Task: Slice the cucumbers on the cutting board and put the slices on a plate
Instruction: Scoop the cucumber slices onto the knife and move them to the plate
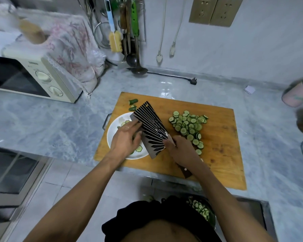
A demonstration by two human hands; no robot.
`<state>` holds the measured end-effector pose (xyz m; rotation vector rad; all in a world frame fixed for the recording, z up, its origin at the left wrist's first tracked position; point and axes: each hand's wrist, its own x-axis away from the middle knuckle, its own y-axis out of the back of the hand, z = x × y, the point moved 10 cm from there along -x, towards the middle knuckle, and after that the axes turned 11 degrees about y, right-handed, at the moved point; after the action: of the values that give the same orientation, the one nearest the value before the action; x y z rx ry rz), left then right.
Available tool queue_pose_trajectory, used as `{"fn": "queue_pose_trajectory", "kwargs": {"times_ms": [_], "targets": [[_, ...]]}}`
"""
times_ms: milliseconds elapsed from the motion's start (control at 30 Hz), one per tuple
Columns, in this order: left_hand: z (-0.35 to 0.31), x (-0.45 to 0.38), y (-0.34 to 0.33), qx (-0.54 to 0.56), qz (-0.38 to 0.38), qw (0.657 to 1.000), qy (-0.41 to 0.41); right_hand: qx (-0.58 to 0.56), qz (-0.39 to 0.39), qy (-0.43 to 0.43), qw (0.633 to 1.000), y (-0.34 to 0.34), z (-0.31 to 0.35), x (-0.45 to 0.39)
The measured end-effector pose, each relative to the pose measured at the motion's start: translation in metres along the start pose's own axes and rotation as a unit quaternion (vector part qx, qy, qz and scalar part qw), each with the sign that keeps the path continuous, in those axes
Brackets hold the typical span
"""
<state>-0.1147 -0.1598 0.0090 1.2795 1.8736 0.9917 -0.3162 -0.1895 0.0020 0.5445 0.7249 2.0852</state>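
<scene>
Transfer step: slices going from knife to plate.
R hand grips knife handle; L hand, fingers straight, pushes slices off blade. Most slices on board; next, prob scoop more.

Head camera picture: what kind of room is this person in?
Most likely a home kitchen. A microwave oven sits on the marble-look counter, ladles and a bottle brush hang on the wall, and cucumber slices lie on a wooden cutting board.
</scene>
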Motion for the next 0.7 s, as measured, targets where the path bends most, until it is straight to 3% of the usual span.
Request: {"fn": "queue_pose_trajectory", "kwargs": {"times_ms": [233, 467, 700], "targets": [[-0.003, 0.024, 0.014, 0.092, -0.05, 0.991, 0.087, -0.078, -0.104, -0.042, 0.991, 0.019, -0.042, 0.048], [-0.095, 0.032, -0.051, 0.114, 0.076, 0.991, -0.001, -0.22, -0.241, -0.17, 0.93, 0.054, -0.097, 0.129], [-0.136, 0.019, -0.096, 0.097, 0.134, 0.985, -0.044, -0.228, -0.353, -0.255, 0.871, 0.054, -0.151, 0.202]]}}
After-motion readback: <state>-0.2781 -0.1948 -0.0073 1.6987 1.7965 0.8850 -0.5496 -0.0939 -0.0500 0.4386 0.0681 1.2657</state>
